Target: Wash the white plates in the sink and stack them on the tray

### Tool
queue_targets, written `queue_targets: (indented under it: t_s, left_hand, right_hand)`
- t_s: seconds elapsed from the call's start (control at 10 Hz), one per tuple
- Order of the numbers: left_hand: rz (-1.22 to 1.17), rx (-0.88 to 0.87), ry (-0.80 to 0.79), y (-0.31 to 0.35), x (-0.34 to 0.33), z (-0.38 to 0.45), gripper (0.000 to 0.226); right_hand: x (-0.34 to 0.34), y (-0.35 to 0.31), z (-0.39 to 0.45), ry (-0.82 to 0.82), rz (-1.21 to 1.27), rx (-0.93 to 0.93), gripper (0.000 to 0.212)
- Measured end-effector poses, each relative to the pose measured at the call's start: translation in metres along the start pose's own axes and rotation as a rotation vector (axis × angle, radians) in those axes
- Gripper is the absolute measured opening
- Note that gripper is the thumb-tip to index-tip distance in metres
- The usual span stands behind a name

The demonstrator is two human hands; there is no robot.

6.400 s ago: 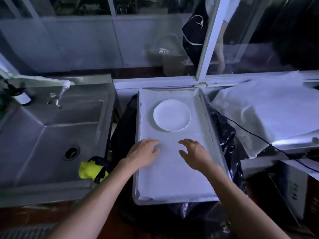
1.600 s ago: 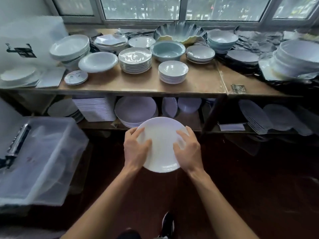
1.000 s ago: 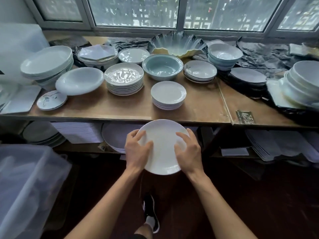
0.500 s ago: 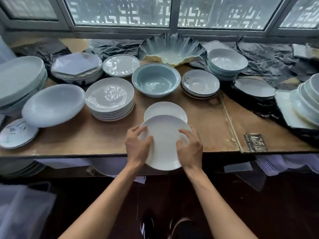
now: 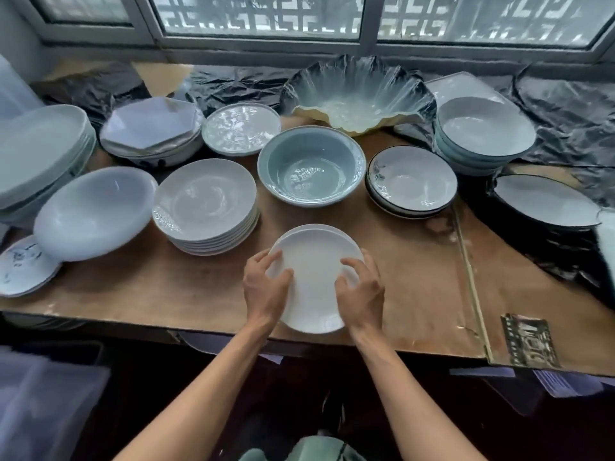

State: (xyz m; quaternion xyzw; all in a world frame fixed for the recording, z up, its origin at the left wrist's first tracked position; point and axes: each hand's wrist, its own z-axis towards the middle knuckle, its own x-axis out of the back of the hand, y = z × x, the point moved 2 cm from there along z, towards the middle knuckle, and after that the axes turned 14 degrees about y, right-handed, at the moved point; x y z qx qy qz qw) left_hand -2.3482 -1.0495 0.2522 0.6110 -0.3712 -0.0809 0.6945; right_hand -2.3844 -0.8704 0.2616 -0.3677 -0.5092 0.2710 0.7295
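Plate (image 5: 314, 277) now seemingly over stack (image 5: 312, 226).

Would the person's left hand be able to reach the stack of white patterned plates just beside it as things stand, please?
Probably not right away: the left hand is gripping the white plate together with the right hand. The path across the wooden table to the stack looks clear once it lets go.

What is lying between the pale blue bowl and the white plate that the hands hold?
In the head view, between the pale blue bowl and the held white plate, only bare wooden table and the rim of another plate underneath.
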Motion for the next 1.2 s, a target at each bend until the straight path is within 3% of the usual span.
queue_targets:
  t_s: [0.2,0.7,1.0,1.2]
  left_hand:
    - [0.023,-0.005,-0.052,-0.005,-0.018,0.016,0.048]
    - [0.067,-0.113,-0.119,-0.013,-0.027,0.025,0.050]
    - [0.310,-0.314,-0.279,-0.007,-0.026,0.034,0.050]
    - [0.525,-0.545,-0.331,0.017,-0.028,0.048,0.049]
  right_hand:
    - [-0.019,0.011,0.013,-0.003,-0.013,-0.093,0.033]
    - [-0.034,0.018,0.014,-0.001,-0.124,-0.008,0.041]
    - [-0.031,0.012,0.023,-0.178,-0.318,0.051,0.044]
    - [-0.023,0.005,0.045,-0.328,-0.394,0.122,0.050]
